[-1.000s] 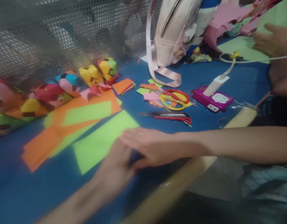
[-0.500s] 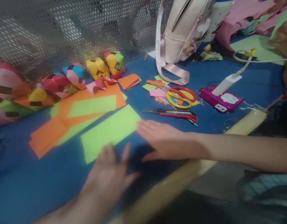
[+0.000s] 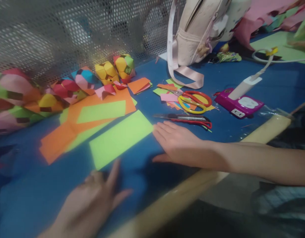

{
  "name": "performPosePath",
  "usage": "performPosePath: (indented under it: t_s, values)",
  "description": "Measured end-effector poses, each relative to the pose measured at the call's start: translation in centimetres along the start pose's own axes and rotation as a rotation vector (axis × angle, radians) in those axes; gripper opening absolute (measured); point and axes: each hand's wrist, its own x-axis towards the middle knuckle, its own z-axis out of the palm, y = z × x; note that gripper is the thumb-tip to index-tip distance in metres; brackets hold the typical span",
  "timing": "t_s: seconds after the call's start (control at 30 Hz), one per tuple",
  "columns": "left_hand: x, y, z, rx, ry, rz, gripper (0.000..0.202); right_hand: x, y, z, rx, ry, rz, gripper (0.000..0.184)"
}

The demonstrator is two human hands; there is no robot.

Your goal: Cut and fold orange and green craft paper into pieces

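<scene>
A green paper sheet [image 3: 120, 138] lies on the blue table [image 3: 30, 195]. My right hand [image 3: 175, 142] rests flat on the table, fingers stretched out, fingertips touching the sheet's right end. My left hand [image 3: 93, 203] lies open near the sheet's lower left corner, fingers spread, blurred by motion. Neither hand holds anything. Behind the sheet lie orange and green paper strips [image 3: 93, 114].
Folded paper balls [image 3: 112, 71] line the perforated metal wall [image 3: 68, 29]. Scissors [image 3: 193, 102], a red cutter [image 3: 189, 120], paper scraps, a pink power strip [image 3: 239, 105] with a white plug, and a pink backpack [image 3: 199, 33] lie to the right. Another person's hand [image 3: 302, 39] is at the far right.
My hands have slid apart along the sheet: the right one to its right end, the left one back toward me and leftward. The view shifted slightly.
</scene>
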Motion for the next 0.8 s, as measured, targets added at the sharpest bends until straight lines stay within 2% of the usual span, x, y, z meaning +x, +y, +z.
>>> performPosePath:
  t_s: [0.07, 0.13, 0.2, 0.27, 0.33, 0.4, 0.5, 0.6, 0.8]
  values:
    - [0.5, -0.8, -0.6, -0.088, -0.043, -0.019, 0.061, 0.2, 0.2, -0.2, 0.018, 0.006, 0.002, 0.077]
    - [1.7, -1.4, -1.4, -0.175, -0.037, -0.015, 0.054, 0.5, 0.4, -0.7, 0.045, 0.021, -0.006, 0.069]
    - [3.5, -1.8, -2.1, -0.231, 0.058, 0.004, 0.05, 0.8, 0.7, -1.3, 0.067, 0.047, -0.021, 0.059]
    - [5.7, -2.0, -2.6, -0.294, 0.209, 0.046, 0.048, 1.0, 1.5, -1.9, 0.068, 0.05, -0.001, 0.048]
    - [8.0, -2.2, -2.6, -0.365, 0.314, 0.083, 0.047, 0.9, 2.7, -2.6, 0.056, -0.004, 0.081, 0.038]
    - [10.0, -2.4, -2.2, -0.466, 0.368, 0.062, 0.053, 0.4, 4.4, -3.2, 0.045, -0.107, 0.195, 0.035]
    - [12.3, -2.7, -1.5, -0.628, 0.322, 0.013, 0.068, -0.5, 7.0, -4.1, 0.058, -0.239, 0.283, 0.039]
    - [13.5, -2.6, -0.8, -0.714, 0.254, -0.036, 0.079, -1.0, 8.4, -4.7, 0.088, -0.294, 0.286, 0.043]
    - [14.4, -2.0, 0.0, -0.669, 0.292, -0.052, 0.073, -0.2, 7.7, -4.8, 0.122, -0.374, 0.232, 0.024]
